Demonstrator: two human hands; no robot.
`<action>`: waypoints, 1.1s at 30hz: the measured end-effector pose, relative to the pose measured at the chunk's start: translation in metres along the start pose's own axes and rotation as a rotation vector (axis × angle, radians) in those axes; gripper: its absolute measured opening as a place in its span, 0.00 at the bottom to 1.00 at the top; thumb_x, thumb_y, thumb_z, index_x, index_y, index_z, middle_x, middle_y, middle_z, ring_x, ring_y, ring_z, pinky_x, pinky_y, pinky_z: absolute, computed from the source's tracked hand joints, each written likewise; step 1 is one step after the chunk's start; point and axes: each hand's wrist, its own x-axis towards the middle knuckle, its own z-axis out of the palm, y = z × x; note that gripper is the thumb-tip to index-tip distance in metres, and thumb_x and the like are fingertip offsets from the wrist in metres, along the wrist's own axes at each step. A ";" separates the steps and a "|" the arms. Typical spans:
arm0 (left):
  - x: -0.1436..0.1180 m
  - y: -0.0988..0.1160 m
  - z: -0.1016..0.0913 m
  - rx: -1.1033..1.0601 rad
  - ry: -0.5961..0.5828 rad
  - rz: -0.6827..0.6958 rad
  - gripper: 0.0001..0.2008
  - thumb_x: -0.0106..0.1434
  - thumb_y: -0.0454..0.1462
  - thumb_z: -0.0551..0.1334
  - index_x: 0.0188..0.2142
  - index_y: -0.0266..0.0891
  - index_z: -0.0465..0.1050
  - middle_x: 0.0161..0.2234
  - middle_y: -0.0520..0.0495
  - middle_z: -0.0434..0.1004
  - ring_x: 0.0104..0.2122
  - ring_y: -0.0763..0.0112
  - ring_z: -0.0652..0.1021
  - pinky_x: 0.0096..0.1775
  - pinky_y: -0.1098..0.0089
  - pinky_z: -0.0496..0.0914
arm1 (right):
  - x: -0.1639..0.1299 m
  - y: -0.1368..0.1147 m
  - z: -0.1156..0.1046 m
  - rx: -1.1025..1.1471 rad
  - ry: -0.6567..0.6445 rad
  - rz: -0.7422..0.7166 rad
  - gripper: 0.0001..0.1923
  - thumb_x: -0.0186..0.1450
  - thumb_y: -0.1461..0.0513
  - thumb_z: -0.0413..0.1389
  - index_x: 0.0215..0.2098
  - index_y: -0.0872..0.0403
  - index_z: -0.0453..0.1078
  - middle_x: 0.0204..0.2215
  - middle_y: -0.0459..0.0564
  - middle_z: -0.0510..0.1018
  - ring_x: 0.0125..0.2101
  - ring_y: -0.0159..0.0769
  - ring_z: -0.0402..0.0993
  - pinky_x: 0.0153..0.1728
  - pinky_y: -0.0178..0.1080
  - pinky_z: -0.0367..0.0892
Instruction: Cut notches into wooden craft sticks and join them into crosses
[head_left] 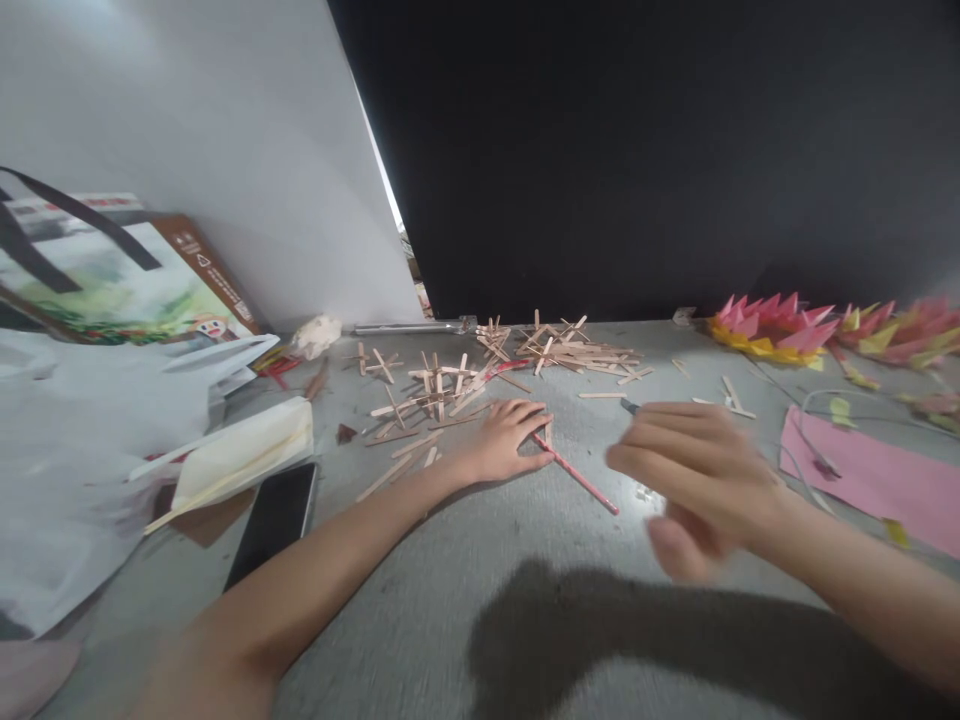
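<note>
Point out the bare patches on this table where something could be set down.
The widest bare stretch of table lies near the front edge, between the two forearms. A smaller patch lies between the phone and the left hand. Behind that hand the wooden sticks crowd it; far right, pink paper and paper flowers.

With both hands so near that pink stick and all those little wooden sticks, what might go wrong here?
The left hand rests on one end of the pink stick; a nudge might roll it off across the table. The right hand, blurred and apparently moving, could sweep into the loose wooden sticks and scatter them. The phone lies close by the left forearm, so an elbow shift might push it.
</note>
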 end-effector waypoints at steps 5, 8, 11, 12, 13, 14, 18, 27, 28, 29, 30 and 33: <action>0.000 -0.001 -0.001 -0.014 -0.025 0.010 0.35 0.71 0.61 0.56 0.69 0.48 0.68 0.70 0.40 0.65 0.69 0.47 0.62 0.68 0.44 0.57 | -0.019 0.041 0.066 -0.045 0.056 0.089 0.31 0.80 0.65 0.42 0.18 0.53 0.62 0.14 0.45 0.63 0.16 0.29 0.54 0.23 0.41 0.48; 0.001 -0.001 -0.002 -0.013 -0.044 0.001 0.36 0.71 0.62 0.55 0.69 0.48 0.67 0.71 0.40 0.64 0.69 0.45 0.62 0.67 0.41 0.58 | -0.044 0.059 0.094 -0.088 0.102 0.190 0.34 0.79 0.65 0.40 0.13 0.52 0.54 0.10 0.45 0.59 0.13 0.29 0.50 0.22 0.42 0.45; 0.001 0.000 -0.002 -0.012 -0.035 0.002 0.35 0.71 0.62 0.55 0.69 0.48 0.68 0.70 0.40 0.65 0.69 0.45 0.62 0.67 0.41 0.57 | -0.057 0.066 0.102 -0.044 0.028 0.381 0.35 0.80 0.63 0.39 0.13 0.52 0.59 0.11 0.46 0.64 0.13 0.29 0.56 0.22 0.40 0.49; 0.001 0.000 -0.002 -0.016 -0.033 0.002 0.35 0.71 0.62 0.56 0.69 0.48 0.68 0.70 0.40 0.65 0.69 0.46 0.62 0.68 0.41 0.57 | -0.058 0.066 0.103 -0.023 -0.015 0.444 0.35 0.81 0.61 0.39 0.14 0.52 0.60 0.11 0.47 0.65 0.13 0.30 0.58 0.22 0.39 0.51; 0.001 0.001 -0.002 -0.020 -0.034 0.002 0.35 0.71 0.62 0.56 0.68 0.47 0.68 0.70 0.40 0.65 0.69 0.46 0.62 0.68 0.42 0.58 | -0.058 0.066 0.102 -0.007 -0.053 0.486 0.35 0.81 0.60 0.39 0.15 0.52 0.61 0.11 0.47 0.65 0.14 0.30 0.59 0.23 0.39 0.52; 0.001 0.001 -0.002 -0.023 -0.033 0.001 0.35 0.71 0.61 0.56 0.68 0.47 0.68 0.70 0.40 0.65 0.69 0.46 0.62 0.68 0.42 0.58 | -0.058 0.065 0.102 0.001 -0.089 0.494 0.35 0.81 0.60 0.39 0.15 0.52 0.61 0.11 0.47 0.65 0.14 0.31 0.59 0.23 0.39 0.52; 0.001 0.001 -0.002 -0.028 -0.018 0.004 0.34 0.71 0.61 0.58 0.68 0.47 0.69 0.70 0.40 0.65 0.69 0.47 0.63 0.68 0.44 0.59 | -0.051 0.059 0.099 0.038 -0.224 0.344 0.30 0.80 0.60 0.39 0.20 0.53 0.64 0.16 0.48 0.69 0.18 0.32 0.62 0.27 0.39 0.52; 0.000 0.002 -0.002 -0.037 0.009 0.026 0.32 0.71 0.59 0.58 0.68 0.49 0.68 0.68 0.41 0.68 0.67 0.48 0.65 0.67 0.45 0.59 | -0.035 0.043 0.091 0.296 -0.436 0.293 0.10 0.73 0.62 0.54 0.52 0.54 0.69 0.29 0.47 0.77 0.27 0.35 0.71 0.31 0.36 0.59; 0.000 0.002 -0.003 -0.042 0.010 0.025 0.32 0.71 0.59 0.58 0.68 0.49 0.68 0.68 0.41 0.68 0.67 0.48 0.65 0.67 0.45 0.59 | -0.035 0.044 0.090 0.325 -0.430 0.286 0.12 0.72 0.64 0.54 0.53 0.53 0.70 0.28 0.46 0.76 0.26 0.34 0.71 0.31 0.36 0.60; 0.000 0.002 -0.003 -0.047 0.010 0.022 0.32 0.71 0.59 0.58 0.68 0.50 0.68 0.68 0.41 0.67 0.67 0.48 0.65 0.67 0.45 0.59 | -0.036 0.045 0.090 0.361 -0.421 0.273 0.14 0.72 0.66 0.53 0.54 0.53 0.70 0.28 0.45 0.76 0.26 0.34 0.70 0.32 0.36 0.61; 0.000 0.002 -0.003 -0.052 0.010 0.019 0.32 0.71 0.59 0.58 0.68 0.50 0.67 0.68 0.41 0.67 0.67 0.48 0.65 0.67 0.45 0.59 | -0.037 0.046 0.090 0.398 -0.403 0.256 0.15 0.71 0.67 0.52 0.54 0.53 0.71 0.28 0.45 0.76 0.26 0.33 0.70 0.32 0.36 0.63; 0.000 0.002 -0.004 -0.063 -0.009 0.008 0.34 0.71 0.60 0.57 0.70 0.49 0.65 0.69 0.41 0.66 0.68 0.48 0.64 0.67 0.45 0.59 | -0.041 0.050 0.090 0.461 -0.283 0.209 0.16 0.70 0.68 0.51 0.52 0.52 0.75 0.29 0.47 0.77 0.27 0.33 0.71 0.32 0.36 0.65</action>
